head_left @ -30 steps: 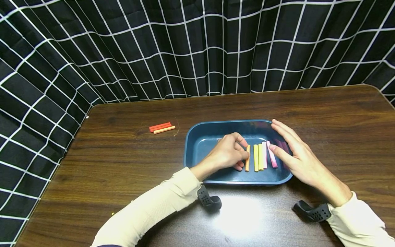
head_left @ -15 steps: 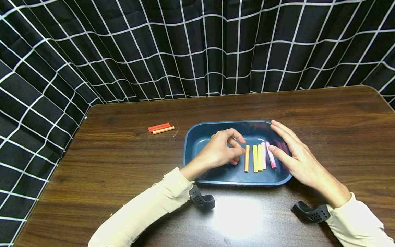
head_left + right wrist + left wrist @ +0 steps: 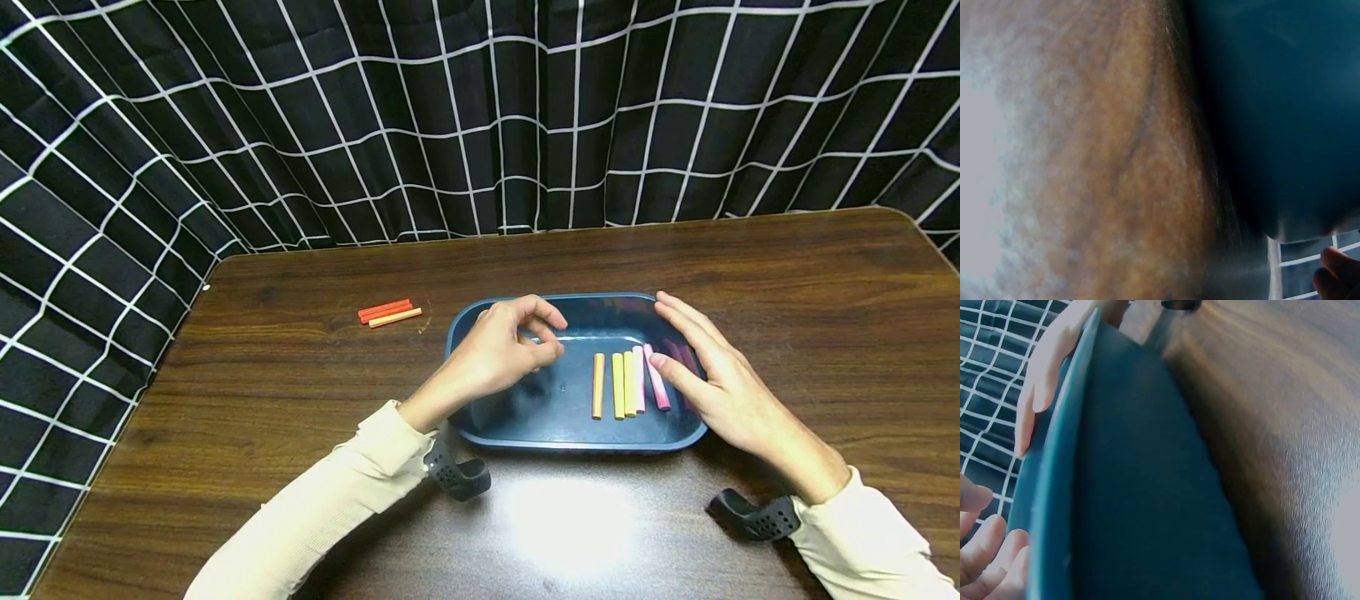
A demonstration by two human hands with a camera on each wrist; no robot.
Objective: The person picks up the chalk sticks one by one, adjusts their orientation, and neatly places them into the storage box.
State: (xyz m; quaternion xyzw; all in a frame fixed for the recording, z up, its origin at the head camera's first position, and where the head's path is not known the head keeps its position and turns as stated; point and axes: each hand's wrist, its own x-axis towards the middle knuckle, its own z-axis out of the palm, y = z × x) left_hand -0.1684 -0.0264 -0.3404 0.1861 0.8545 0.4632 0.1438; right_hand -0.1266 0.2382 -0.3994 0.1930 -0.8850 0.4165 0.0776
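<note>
A blue plastic tray (image 3: 525, 443) holds several chalk sticks lined up side by side. They are an orange chalk stick (image 3: 597, 386), two yellow chalk sticks (image 3: 623, 385), a pale pink chalk stick (image 3: 638, 379) and a tilted pink chalk stick (image 3: 657, 377). My left hand (image 3: 501, 346) hovers over the tray's left half, fingers loosely bent, holding nothing. My right hand (image 3: 723, 387) lies over the right rim with straight fingers, its thumb by the pink stick. Both wrist views show mostly the tray's outer wall (image 3: 1141, 462).
Left of the tray, two red chalk sticks (image 3: 385, 311) and a light orange chalk stick (image 3: 395, 317) lie together on the brown wooden table (image 3: 300, 400). A black curtain with white grid lines (image 3: 465, 117) hangs behind the table's back edge.
My left hand has let go of the orange chalk stick in the tray and moved left, away from the row. My right hand has stayed at the right rim.
</note>
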